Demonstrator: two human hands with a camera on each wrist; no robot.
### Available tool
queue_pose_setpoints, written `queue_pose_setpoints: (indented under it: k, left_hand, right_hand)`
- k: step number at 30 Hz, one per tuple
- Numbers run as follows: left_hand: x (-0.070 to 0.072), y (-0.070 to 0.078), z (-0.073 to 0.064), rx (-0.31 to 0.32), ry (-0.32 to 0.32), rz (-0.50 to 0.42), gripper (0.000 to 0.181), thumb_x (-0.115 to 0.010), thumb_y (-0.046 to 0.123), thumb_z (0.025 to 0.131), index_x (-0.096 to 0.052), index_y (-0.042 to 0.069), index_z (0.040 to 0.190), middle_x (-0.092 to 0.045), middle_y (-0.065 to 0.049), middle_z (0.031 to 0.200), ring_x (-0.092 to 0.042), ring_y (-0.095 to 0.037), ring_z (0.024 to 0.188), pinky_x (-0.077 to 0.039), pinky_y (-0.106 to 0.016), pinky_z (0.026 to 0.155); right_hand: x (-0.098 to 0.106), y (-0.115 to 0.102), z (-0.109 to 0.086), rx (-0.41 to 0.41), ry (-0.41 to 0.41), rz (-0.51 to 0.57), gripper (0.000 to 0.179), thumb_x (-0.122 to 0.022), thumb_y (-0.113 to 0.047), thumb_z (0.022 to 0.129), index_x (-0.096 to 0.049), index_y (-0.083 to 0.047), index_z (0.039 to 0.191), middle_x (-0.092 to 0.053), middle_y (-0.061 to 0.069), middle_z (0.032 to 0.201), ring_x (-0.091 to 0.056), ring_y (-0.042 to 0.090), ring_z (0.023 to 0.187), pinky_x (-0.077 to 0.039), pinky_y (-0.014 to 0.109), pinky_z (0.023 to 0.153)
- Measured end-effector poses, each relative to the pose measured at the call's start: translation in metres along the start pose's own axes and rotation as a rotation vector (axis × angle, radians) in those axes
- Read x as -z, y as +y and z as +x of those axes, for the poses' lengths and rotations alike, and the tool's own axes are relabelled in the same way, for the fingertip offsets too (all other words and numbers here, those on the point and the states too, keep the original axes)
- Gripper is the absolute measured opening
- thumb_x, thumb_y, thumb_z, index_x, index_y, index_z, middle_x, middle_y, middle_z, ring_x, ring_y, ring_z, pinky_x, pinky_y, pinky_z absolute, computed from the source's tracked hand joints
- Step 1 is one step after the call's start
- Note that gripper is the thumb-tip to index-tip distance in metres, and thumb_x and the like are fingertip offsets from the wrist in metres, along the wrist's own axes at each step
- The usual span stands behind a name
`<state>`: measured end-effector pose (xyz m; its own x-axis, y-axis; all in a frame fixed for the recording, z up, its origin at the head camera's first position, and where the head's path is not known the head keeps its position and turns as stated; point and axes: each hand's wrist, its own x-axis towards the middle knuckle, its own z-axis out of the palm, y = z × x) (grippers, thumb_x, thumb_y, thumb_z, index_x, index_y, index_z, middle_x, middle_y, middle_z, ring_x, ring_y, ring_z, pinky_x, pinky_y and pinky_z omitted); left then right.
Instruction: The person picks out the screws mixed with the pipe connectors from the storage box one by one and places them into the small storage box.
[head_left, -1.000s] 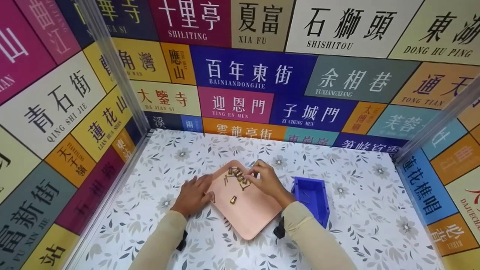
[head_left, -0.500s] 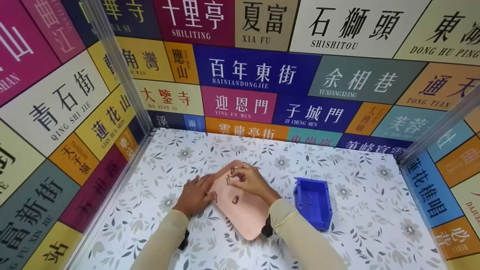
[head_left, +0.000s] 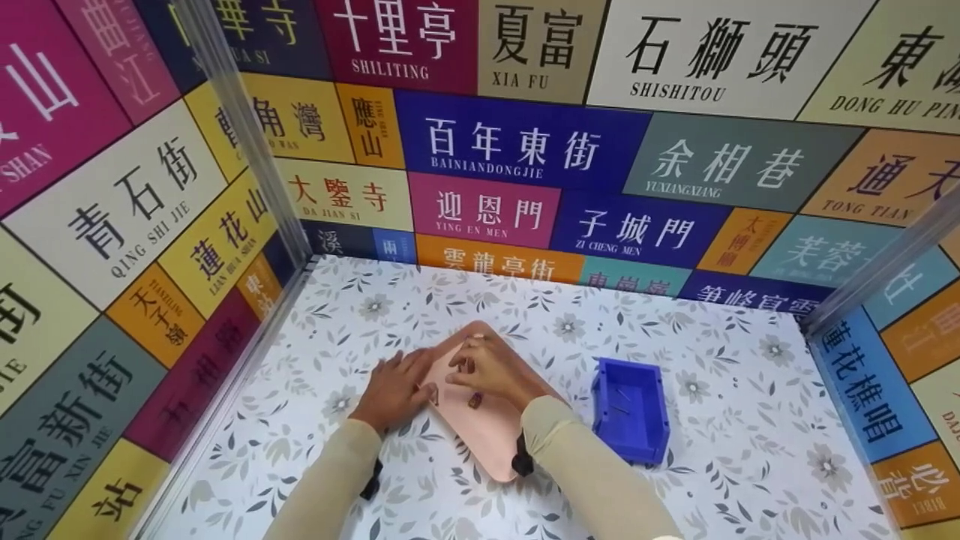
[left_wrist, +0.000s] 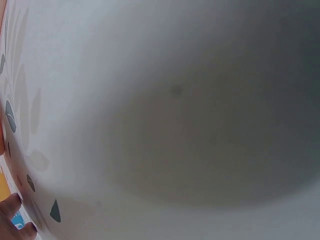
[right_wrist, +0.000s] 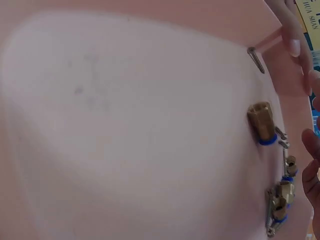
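Hands over a shallow tray, as seen from the head and wrist cameras. The left hand (head_left: 394, 390) lies with fingers extended at the 10 o'clock edge of the pink tray (head_left: 491, 442), its thumb over the rim. The right hand (head_left: 491, 371) is above the tray's upper part, its fingers bent downward; whether they pinch anything cannot be told. The two hands are apart, with a strip of tray between them. A brass push-in fitting (right_wrist: 261, 122), with a hexagonal body and a blue collar, lies near the middle of the tray, below the right hand toward 6 o'clock. In the right wrist view a thin metal fastener (right_wrist: 256, 60) lies at 12 o'clock from this fitting, near the tray wall, and a group of smaller brass fittings (right_wrist: 280, 205), also blue-collared, lies at 5 o'clock among other fasteners. At 3 o'clock from the tray, just apart from it, stands an open blue plastic bin (head_left: 657, 412) with a few thin metal pieces (head_left: 622, 401) on its floor. Tray and bin rest on a counter (head_left: 750, 375) covered in a white floral print. Each sleeved forearm has a black device (head_left: 523, 456) at its wrist. Colored panels (head_left: 517, 142) bearing Chinese characters and romanized names line the walls from 9 through 12 to 3 o'clock.
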<state>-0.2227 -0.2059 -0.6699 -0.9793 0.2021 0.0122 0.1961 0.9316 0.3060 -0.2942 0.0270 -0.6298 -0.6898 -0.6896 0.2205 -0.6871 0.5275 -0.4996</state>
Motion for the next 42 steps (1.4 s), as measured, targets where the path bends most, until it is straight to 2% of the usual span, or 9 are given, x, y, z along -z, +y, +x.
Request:
queue_pose_setpoints:
  k: [5, 10, 17, 25, 32, 42]
  left_hand:
    - [-0.002, 0.000, -0.001, 0.001, 0.010, 0.013, 0.068, -0.035, 0.064, 0.102, -0.017, 0.042, 0.163, -0.032, 0.010, 0.168, -0.032, -0.041, 0.152, -0.025, -0.066, 0.121]
    - [-0.001, 0.001, -0.001, 0.013, 0.004, 0.009, 0.068, -0.035, 0.065, 0.101, -0.014, 0.046, 0.162, -0.031, 0.011, 0.168, -0.031, -0.041, 0.153, -0.023, -0.066, 0.121]
    - [0.004, -0.001, -0.001, -0.078, 0.059, -0.005, 0.066, -0.040, 0.056, 0.104, -0.025, 0.031, 0.163, -0.039, 0.003, 0.164, -0.038, -0.047, 0.147, -0.030, -0.070, 0.115]
    - [0.005, 0.000, -0.001, -0.056, 0.026, -0.005, 0.067, -0.038, 0.057, 0.104, -0.020, 0.033, 0.164, -0.034, 0.004, 0.167, -0.034, -0.045, 0.150, -0.027, -0.069, 0.118]
    - [0.006, 0.000, -0.002, -0.039, 0.006, -0.004, 0.068, -0.035, 0.060, 0.104, -0.016, 0.036, 0.164, -0.032, 0.007, 0.168, -0.032, -0.043, 0.151, -0.025, -0.068, 0.120]
    - [-0.001, -0.005, -0.001, -0.085, 0.077, -0.008, 0.067, -0.040, 0.056, 0.104, -0.022, 0.033, 0.164, -0.037, 0.004, 0.165, -0.038, -0.047, 0.147, -0.030, -0.071, 0.115]
  right_hand:
    - [-0.010, 0.001, 0.002, 0.000, -0.051, 0.090, 0.028, -0.082, -0.035, 0.087, -0.079, -0.011, 0.100, -0.068, 0.005, 0.093, -0.062, 0.017, 0.087, -0.051, 0.030, 0.083]
    - [-0.020, -0.001, 0.005, 0.009, -0.081, 0.157, 0.026, -0.083, -0.033, 0.085, -0.081, -0.011, 0.098, -0.072, 0.005, 0.091, -0.063, 0.018, 0.085, -0.051, 0.027, 0.081]
    - [-0.028, 0.001, 0.006, 0.040, -0.086, 0.104, 0.031, -0.083, -0.041, 0.084, -0.081, -0.012, 0.097, -0.071, 0.001, 0.090, -0.061, 0.013, 0.084, -0.050, 0.027, 0.082]
    - [-0.033, -0.003, 0.006, 0.052, -0.111, 0.056, 0.030, -0.083, -0.043, 0.082, -0.082, -0.019, 0.100, -0.071, -0.005, 0.089, -0.058, 0.008, 0.081, -0.049, 0.024, 0.077]
    - [-0.035, -0.006, 0.006, 0.063, -0.109, 0.045, 0.022, -0.082, -0.036, 0.083, -0.083, -0.020, 0.098, -0.070, -0.004, 0.087, -0.058, 0.009, 0.080, -0.048, 0.024, 0.076]
    - [-0.034, -0.008, 0.008, 0.059, -0.134, 0.032, 0.019, -0.081, -0.028, 0.080, -0.082, -0.017, 0.096, -0.070, -0.003, 0.088, -0.059, 0.010, 0.079, -0.049, 0.023, 0.075]
